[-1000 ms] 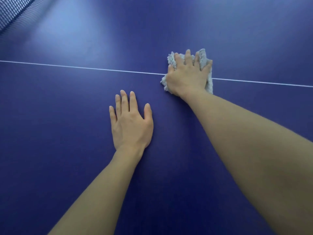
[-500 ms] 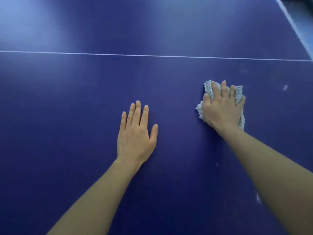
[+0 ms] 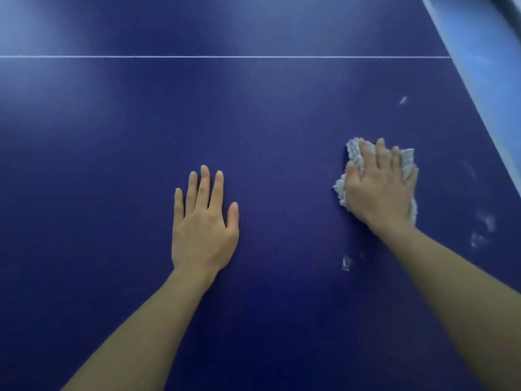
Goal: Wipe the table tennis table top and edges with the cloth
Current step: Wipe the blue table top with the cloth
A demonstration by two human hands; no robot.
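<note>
The dark blue table tennis table top [image 3: 253, 122] fills the view, with a thin white centre line [image 3: 225, 56] running across it. A crumpled pale grey cloth [image 3: 355, 155] lies on the top at the right. My right hand [image 3: 380, 187] presses flat on the cloth with straight fingers and covers most of it. My left hand [image 3: 204, 221] rests flat on the bare table top, fingers together, about a hand's width to the left of the cloth.
The table's right edge [image 3: 479, 108] with its white border runs diagonally down the upper right. White smudges [image 3: 483, 227] mark the top right of the cloth, one speck [image 3: 403, 100] beyond it, and a small spot [image 3: 346, 263] near my right forearm.
My right hand has slid the cloth from the centre line toward me and to the right, nearer the table's edge. My left hand has stayed flat on the top. The net has left the view.
</note>
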